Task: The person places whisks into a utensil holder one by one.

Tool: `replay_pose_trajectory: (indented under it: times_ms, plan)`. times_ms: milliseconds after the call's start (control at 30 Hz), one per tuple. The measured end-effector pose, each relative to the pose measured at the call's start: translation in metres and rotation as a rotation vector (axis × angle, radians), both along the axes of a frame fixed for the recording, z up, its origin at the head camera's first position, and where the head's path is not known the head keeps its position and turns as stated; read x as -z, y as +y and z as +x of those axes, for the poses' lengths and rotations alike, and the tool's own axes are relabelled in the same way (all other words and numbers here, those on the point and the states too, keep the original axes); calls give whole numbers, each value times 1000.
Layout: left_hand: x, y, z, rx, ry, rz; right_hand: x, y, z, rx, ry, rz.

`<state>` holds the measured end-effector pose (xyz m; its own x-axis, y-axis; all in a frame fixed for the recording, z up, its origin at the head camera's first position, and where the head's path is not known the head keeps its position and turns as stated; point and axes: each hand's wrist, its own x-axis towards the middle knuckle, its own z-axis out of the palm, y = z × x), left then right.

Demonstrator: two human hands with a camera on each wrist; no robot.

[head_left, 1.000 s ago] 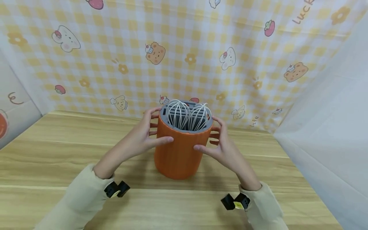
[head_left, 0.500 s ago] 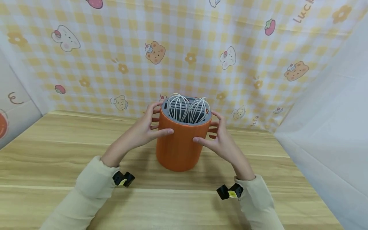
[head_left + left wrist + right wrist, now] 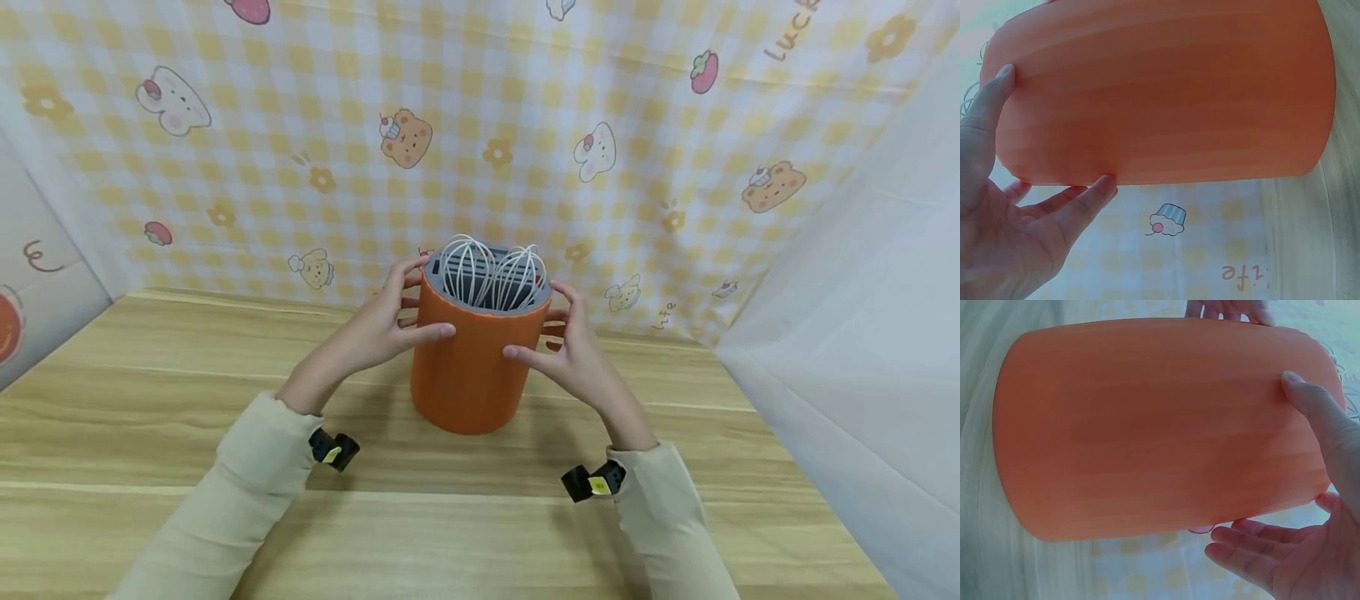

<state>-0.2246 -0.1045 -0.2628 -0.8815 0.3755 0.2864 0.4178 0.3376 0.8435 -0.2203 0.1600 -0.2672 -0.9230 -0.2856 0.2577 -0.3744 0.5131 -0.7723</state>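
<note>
An orange utensil holder (image 3: 472,375) with a grey slotted top stands upright on the wooden table, between both hands. Two white wire whisks (image 3: 468,271) poke up side by side from its top. My left hand (image 3: 382,329) grips the holder's left side near the rim, thumb (image 3: 999,94) across the front. On the right side, my right hand (image 3: 577,358) holds it the same way, its thumb (image 3: 1310,397) laid on the front and its fingers round the side. Whatever sits lower inside the holder is hidden by its orange wall.
The wooden table (image 3: 420,542) spreads out around the holder. Behind it hangs a yellow-checked cloth (image 3: 480,100) with cartoon prints, close to the table's back edge. White curtains (image 3: 862,275) border the right side, and a pale panel (image 3: 45,250) the left.
Both hands have moved the orange utensil holder away from me, toward the back cloth, with the whisks in it. Their grip looks the same throughout.
</note>
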Motion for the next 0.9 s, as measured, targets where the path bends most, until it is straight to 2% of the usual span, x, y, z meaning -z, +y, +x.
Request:
replay_pose_trajectory:
  times_ms: [400, 667, 900]
  plan:
    - [2, 2, -19, 13, 7, 55, -1, 2, -18, -29, -26, -16]
    - [2, 3, -30, -9, 12, 38, -23, -8, -6, -24, -45, 10]
    - [2, 2, -35, -32, -15, 23, -25, -9, -12, -26, -51, 12]
